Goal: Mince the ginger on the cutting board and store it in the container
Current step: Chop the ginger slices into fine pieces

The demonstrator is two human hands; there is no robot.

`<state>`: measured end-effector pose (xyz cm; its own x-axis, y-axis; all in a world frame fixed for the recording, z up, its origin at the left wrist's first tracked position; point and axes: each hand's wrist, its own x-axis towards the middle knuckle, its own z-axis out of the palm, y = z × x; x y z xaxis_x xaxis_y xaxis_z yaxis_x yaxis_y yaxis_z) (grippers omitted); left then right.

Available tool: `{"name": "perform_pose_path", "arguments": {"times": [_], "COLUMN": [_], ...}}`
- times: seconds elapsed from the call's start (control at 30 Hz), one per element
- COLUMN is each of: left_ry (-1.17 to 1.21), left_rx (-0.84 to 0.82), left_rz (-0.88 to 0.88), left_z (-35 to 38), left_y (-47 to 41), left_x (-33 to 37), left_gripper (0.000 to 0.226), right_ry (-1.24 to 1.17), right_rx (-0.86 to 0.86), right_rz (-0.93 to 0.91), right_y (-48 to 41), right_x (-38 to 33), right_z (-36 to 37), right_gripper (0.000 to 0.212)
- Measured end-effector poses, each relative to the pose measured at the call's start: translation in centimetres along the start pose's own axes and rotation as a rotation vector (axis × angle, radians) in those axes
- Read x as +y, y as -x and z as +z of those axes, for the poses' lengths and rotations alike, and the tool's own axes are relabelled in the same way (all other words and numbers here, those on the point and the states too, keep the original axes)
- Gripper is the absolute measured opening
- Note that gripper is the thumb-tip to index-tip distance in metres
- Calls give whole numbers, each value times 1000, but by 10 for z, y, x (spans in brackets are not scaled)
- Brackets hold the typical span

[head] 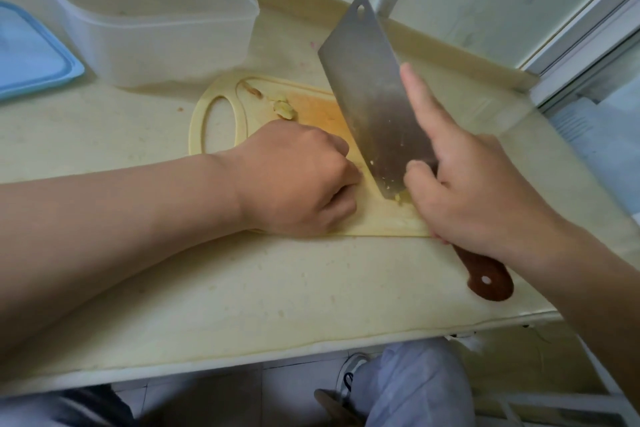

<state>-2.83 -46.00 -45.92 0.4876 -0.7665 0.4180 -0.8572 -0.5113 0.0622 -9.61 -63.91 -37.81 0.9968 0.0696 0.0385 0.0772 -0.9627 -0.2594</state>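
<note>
Two hands: right (pixel 478 191) grips wood-handled steel cleaver (pixel 370 87); left (pixel 298 177) curled on board (pixel 381 218), hold hidden.

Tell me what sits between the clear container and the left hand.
The head view shows the handle end of the cutting board, with a few ginger pieces on it, between the container and the left hand.

Right hand (pixel 485 194) grips cleaver (pixel 370 87), blade seemingly touching cutting board (pixel 214 94) beside left hand (pixel 298 177).

Clad in pale grey-lavender trousers (pixel 412 388) and a white trainer (pixel 350 371) with dark laces; bare along both forearms (pixel 121 204) to the fingers (pixel 415 87).
</note>
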Motion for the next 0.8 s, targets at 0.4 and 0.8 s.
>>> {"name": "perform_pose_path", "arguments": {"times": [0.4, 0.8], "left_ry": [33, 10], "left_rx": [10, 25], "left_rz": [9, 1], "left_z": [-3, 0], "left_y": [0, 1], "left_x": [1, 1], "left_gripper": [58, 48], "right_ry": [-102, -93], "right_rx": [-129, -188], "right_rz": [57, 35], "right_y": [-43, -14], "right_x": [-17, -2], "right_z": [-3, -9], "right_gripper": [95, 95]}}
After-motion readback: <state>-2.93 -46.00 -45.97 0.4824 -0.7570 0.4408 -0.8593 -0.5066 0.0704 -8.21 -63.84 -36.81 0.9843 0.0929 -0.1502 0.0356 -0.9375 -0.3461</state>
